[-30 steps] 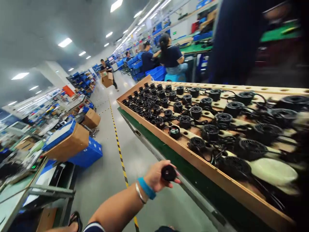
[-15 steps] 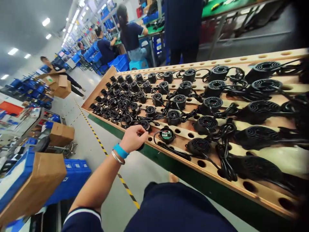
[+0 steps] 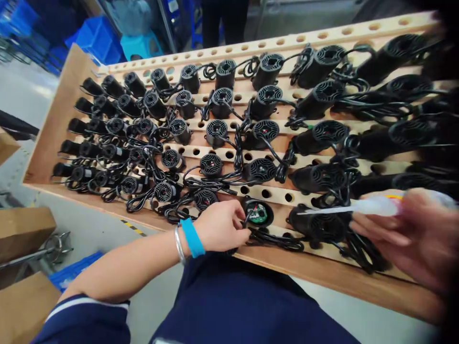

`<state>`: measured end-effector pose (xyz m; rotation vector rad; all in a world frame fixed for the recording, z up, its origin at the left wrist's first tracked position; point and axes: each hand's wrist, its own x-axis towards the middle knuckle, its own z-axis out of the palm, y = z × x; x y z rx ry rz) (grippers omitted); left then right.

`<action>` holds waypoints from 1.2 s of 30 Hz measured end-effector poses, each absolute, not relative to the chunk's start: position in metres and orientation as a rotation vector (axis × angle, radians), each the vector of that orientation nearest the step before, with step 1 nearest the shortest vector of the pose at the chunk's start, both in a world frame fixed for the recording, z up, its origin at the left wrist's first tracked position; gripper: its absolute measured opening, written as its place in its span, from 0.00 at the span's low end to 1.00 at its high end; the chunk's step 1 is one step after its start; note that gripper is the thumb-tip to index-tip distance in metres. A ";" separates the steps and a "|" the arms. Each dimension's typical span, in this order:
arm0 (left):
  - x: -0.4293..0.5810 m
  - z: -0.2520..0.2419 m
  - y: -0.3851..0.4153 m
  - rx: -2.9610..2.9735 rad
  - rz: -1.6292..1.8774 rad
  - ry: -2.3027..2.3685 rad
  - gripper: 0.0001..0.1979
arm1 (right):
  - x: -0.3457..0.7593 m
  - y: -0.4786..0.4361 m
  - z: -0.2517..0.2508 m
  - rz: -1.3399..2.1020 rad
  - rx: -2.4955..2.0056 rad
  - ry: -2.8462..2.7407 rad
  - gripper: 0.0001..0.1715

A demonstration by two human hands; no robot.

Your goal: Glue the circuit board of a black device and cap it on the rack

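Right now your left hand (image 3: pixel 222 227) sits at the near edge of the wooden rack (image 3: pixel 322 274), at about six o'clock in the view. Its fingers are curled, and the fingertips touch the rim of the open unit (image 3: pixel 258 213) and the black cord (image 3: pixel 276 237) lying beside it. You cannot tell whether the hand actually grips anything.

The open unit stands in the front row with its cap off and a green circuit board showing inside. It lies just at two o'clock from your left hand.

Your right hand (image 3: pixel 412 239) is at three o'clock from that unit, blurred, and closed around a white tube (image 3: pixel 362 207). The thin tip of the tube points toward nine o'clock. It hangs above a capped unit (image 3: pixel 315 224), near the open one but not touching it.

The rest of the rack, from nine round to two o'clock, is filled with black capped units (image 3: pixel 211 165) and tangled cords.

A blue wristband (image 3: pixel 192 237) and a metal bangle (image 3: pixel 178 243) sit on your left wrist. A cardboard box (image 3: pixel 25 227) stands at eight o'clock, and a blue bin (image 3: pixel 95 40) at eleven.
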<state>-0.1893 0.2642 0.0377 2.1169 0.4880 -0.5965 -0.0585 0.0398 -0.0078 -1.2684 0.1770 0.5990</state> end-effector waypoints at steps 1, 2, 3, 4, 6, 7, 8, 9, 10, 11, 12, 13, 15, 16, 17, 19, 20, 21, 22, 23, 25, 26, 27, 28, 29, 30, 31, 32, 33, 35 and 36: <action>-0.188 0.036 0.265 2.089 -0.627 0.490 0.08 | -0.059 0.047 -0.005 0.616 -1.312 0.231 0.39; -0.187 0.035 0.266 2.058 -0.658 0.501 0.08 | -0.060 0.052 -0.003 0.642 -1.361 0.274 0.39; -0.185 0.033 0.266 2.023 -0.687 0.513 0.07 | -0.061 0.055 -0.002 0.671 -1.420 0.293 0.39; -0.185 0.032 0.267 1.991 -0.714 0.525 0.07 | -0.062 0.057 -0.002 0.691 -1.484 0.281 0.39; -0.184 0.029 0.268 1.940 -0.752 0.547 0.06 | -0.063 0.060 -0.003 0.719 -1.631 0.197 0.40; -0.184 0.029 0.268 1.919 -0.763 0.558 0.06 | -0.063 0.062 -0.003 0.724 -1.709 0.139 0.40; -0.184 0.028 0.268 1.903 -0.770 0.566 0.06 | -0.063 0.064 -0.002 0.726 -1.791 0.075 0.41; -0.184 0.027 0.268 1.893 -0.774 0.573 0.06 | -0.062 0.068 -0.001 0.738 -1.871 0.020 0.43; -0.185 0.027 0.268 1.883 -0.775 0.574 0.06 | -0.061 0.072 0.001 0.746 -1.950 -0.028 0.44; -0.186 0.027 0.268 1.873 -0.776 0.570 0.06 | -0.060 0.076 0.003 0.752 -2.021 -0.069 0.45; -0.187 0.027 0.268 1.865 -0.775 0.564 0.05 | -0.059 0.080 0.006 0.762 -2.071 -0.101 0.45; -0.187 0.027 0.267 1.857 -0.777 0.560 0.05 | -0.058 0.084 0.008 0.763 -2.095 -0.126 0.44; -0.188 0.028 0.267 1.834 -0.787 0.555 0.05 | -0.057 0.088 0.010 0.739 -2.095 -0.179 0.40; -0.189 0.028 0.267 1.824 -0.794 0.552 0.05 | -0.057 0.089 0.009 0.708 -2.089 -0.217 0.38; -0.189 0.028 0.267 1.812 -0.801 0.548 0.06 | -0.057 0.089 0.008 0.672 -2.080 -0.263 0.37; -0.189 0.029 0.267 1.789 -0.808 0.528 0.07 | -0.058 0.087 0.005 0.601 -2.058 -0.364 0.34; -0.189 0.029 0.266 1.780 -0.810 0.516 0.08 | -0.058 0.086 0.004 0.584 -2.042 -0.405 0.34; -0.189 0.029 0.266 1.769 -0.813 0.508 0.08 | -0.059 0.085 0.002 0.573 -2.018 -0.438 0.33; -0.189 0.029 0.265 1.758 -0.816 0.507 0.09 | -0.059 0.085 0.002 0.575 -1.994 -0.460 0.32; -0.189 0.029 0.265 1.749 -0.819 0.506 0.09 | -0.060 0.085 0.002 0.581 -1.970 -0.473 0.32; -0.188 0.030 0.264 1.739 -0.827 0.507 0.10 | -0.061 0.086 0.002 0.595 -1.928 -0.478 0.32; -0.188 0.030 0.264 1.739 -0.832 0.507 0.10 | -0.061 0.087 0.003 0.600 -1.912 -0.478 0.32; -0.187 0.031 0.264 1.742 -0.837 0.503 0.10 | -0.062 0.087 0.003 0.605 -1.905 -0.477 0.32; -0.187 0.031 0.264 1.747 -0.840 0.500 0.10 | -0.062 0.087 0.003 0.603 -1.906 -0.481 0.32; -0.187 0.032 0.264 1.752 -0.843 0.497 0.10 | -0.062 0.088 0.003 0.602 -1.909 -0.486 0.31; -0.186 0.032 0.264 1.757 -0.843 0.495 0.10 | -0.062 0.088 0.003 0.602 -1.914 -0.489 0.31; -0.186 0.032 0.264 1.765 -0.843 0.489 0.10 | -0.062 0.088 0.003 0.601 -1.913 -0.492 0.30; -0.186 0.033 0.264 1.774 -0.842 0.482 0.10 | -0.062 0.088 0.003 0.600 -1.910 -0.494 0.30; -0.187 0.033 0.265 1.783 -0.840 0.477 0.10 | -0.062 0.088 0.003 0.596 -1.906 -0.493 0.30; -0.187 0.033 0.265 1.796 -0.834 0.467 0.10 | -0.062 0.089 0.003 0.582 -1.908 -0.493 0.30; -0.187 0.033 0.265 1.799 -0.831 0.467 0.10 | -0.062 0.089 0.004 0.576 -1.913 -0.494 0.30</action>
